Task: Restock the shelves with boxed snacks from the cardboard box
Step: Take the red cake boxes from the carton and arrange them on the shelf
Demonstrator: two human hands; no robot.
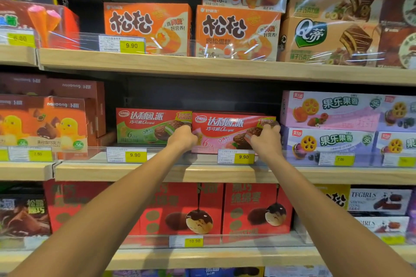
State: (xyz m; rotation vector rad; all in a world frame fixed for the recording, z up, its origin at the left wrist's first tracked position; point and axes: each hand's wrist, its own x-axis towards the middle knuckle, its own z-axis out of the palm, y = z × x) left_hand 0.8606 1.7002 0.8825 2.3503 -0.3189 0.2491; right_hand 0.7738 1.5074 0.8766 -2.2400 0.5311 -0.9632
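Space opens dark above the pink pie box (225, 129), which sits on the middle shelf (157, 173) behind a clear front rail (90, 155). The left hand (183, 138) curls round the box's left end, the right hand (266, 140) round its right end. A green pie box (146, 127) stands just beside on the left, set slightly further back. Stacked purple boxes (328, 141) crowd the right. The upper shelf (157, 63) runs overhead.
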